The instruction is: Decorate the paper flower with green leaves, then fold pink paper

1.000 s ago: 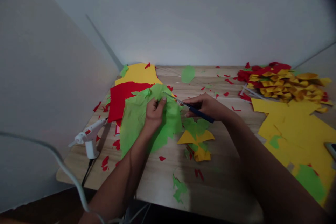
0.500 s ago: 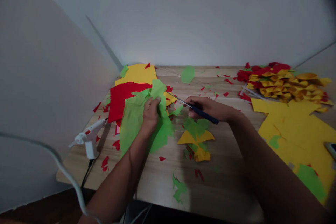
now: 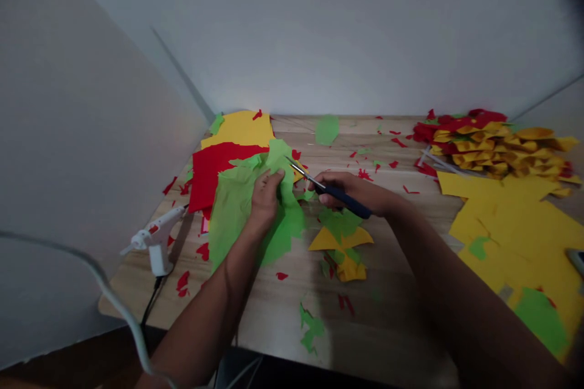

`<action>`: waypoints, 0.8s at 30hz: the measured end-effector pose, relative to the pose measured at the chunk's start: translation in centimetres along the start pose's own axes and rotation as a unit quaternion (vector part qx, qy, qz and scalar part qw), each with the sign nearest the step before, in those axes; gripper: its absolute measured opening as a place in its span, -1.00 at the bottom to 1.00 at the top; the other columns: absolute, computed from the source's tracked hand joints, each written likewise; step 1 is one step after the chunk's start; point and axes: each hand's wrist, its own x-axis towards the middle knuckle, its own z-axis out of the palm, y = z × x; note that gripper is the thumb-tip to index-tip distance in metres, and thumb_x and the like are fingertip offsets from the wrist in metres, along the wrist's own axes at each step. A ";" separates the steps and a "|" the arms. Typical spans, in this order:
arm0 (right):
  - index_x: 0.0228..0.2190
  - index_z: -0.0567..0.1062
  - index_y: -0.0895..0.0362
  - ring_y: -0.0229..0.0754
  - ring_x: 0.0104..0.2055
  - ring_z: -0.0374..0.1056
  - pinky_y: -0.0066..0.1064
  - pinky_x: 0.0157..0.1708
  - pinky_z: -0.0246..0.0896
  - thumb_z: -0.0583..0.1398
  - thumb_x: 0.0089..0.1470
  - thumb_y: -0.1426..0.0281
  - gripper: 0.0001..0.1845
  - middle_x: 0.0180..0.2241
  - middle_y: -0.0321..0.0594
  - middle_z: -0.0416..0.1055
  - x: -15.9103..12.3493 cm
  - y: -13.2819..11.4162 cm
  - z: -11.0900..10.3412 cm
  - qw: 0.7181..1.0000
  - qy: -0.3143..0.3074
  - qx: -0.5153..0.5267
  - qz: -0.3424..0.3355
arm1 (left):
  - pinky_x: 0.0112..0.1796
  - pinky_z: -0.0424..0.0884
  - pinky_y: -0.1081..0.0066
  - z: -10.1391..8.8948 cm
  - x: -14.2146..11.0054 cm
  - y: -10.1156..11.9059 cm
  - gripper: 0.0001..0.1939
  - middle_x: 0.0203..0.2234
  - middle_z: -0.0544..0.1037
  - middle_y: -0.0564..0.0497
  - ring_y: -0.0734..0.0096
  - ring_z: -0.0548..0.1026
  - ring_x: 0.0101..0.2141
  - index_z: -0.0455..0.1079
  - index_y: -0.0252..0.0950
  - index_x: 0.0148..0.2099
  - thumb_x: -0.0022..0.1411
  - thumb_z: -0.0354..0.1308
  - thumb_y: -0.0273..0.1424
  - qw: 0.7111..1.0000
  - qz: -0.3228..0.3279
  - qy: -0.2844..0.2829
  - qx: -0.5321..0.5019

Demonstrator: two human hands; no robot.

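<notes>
Head view: left hand (image 3: pixel 267 197) pinches a crumpled green paper sheet (image 3: pixel 246 206), fingers closed on its upper edge, lifting it slightly off the table (image 3: pixel 387 316). The sheet lies over a red sheet (image 3: pixel 210 167) and a yellow sheet (image 3: pixel 241 127) at the table's left. Right hand (image 3: pixel 353 191) grips blue-handled scissors (image 3: pixel 328 188), fingers wrapped round the handle; blades point left toward the green edge, tips just beside the left fingertips. Whether the blades are parted is too small to tell.

Judgement: a clean cut wants the paper held taut near the blades, the pinching fingers kept clear of the tips, and the sheet turned rather than the scissors.

Nearby: green and yellow offcuts (image 3: pixel 340 237) below the right hand, a white glue gun (image 3: pixel 152 240) at the left edge, folded red-and-yellow pieces (image 3: pixel 493 143) far right.
</notes>
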 end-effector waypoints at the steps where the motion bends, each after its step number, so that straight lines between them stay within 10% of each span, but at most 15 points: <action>1: -0.11 0.47 0.13 -0.28 -0.41 0.20 -0.43 -0.40 0.17 0.21 0.14 -0.01 -0.50 -0.35 -0.27 0.35 0.0 0.0 0.0 1.000 0.003 0.002 0.002 | -0.52 0.25 0.44 0.1 -0.1 0.1 -0.66 -0.67 0.27 0.13 0.50 0.26 -0.60 0.19 -0.23 -0.53 0.13 0.14 -0.16 1.000 -0.005 -0.003 -0.001; 24: -0.18 0.65 0.15 -0.40 -0.66 0.13 -0.50 -0.68 0.09 0.43 -0.20 0.07 -0.43 -0.61 -0.41 0.28 0.1 0.7 0.3 0.983 0.119 0.108 0.092 | -0.57 0.17 0.44 -0.2 0.3 -1.0 -0.67 -0.69 0.20 0.14 0.51 0.20 -0.64 0.15 -0.23 -0.56 0.10 0.13 -0.19 0.999 -0.017 -0.034 -0.030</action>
